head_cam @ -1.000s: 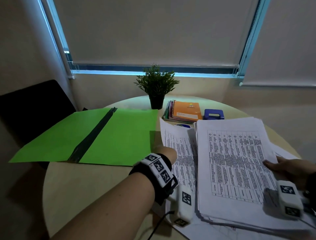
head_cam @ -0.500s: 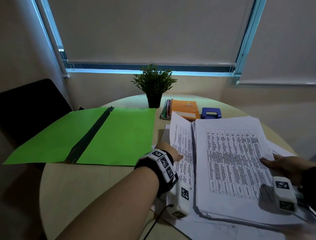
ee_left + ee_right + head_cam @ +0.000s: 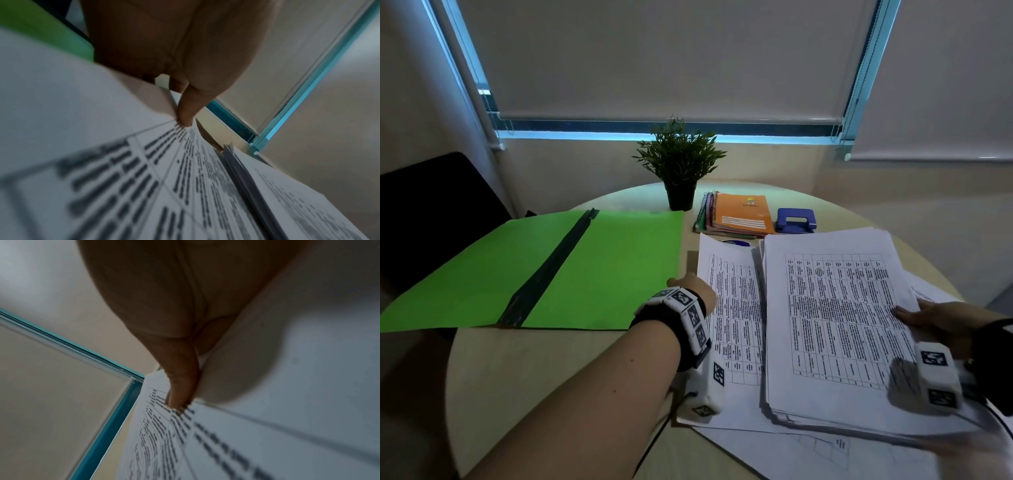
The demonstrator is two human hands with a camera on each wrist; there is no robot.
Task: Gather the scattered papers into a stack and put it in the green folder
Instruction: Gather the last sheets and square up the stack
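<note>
1. Head view, nearest: loose sheets [image 3: 808, 452] flat on the round table [image 3: 544, 377], under the stack of papers [image 3: 835, 329] and sticking out toward the viewer.
2. Right hand [image 3: 941, 320] clamped on the right edge of the stack of papers, thumb on top of the printed page; seen closer in the right wrist view [image 3: 180, 321], thumb pressed to the text, other fingers hidden beneath.
3. Left hand [image 3: 697, 287] pinching the left edge of a single printed sheet [image 3: 732, 308] just left of the stack, that edge raised and curled; in the left wrist view [image 3: 174, 56], thumb on the sheet's printed face.
4. Left of the left hand: green folder [image 3: 599, 270] lying open and flat, dark spine strip down the middle, its near right corner just beside the wrist.
5. Beyond both hands: spiral notebooks [image 3: 739, 216], blue hole punch [image 3: 796, 221], potted plant [image 3: 681, 164].
6. Farthest: window blinds [image 3: 671, 58] pulled down.
</note>
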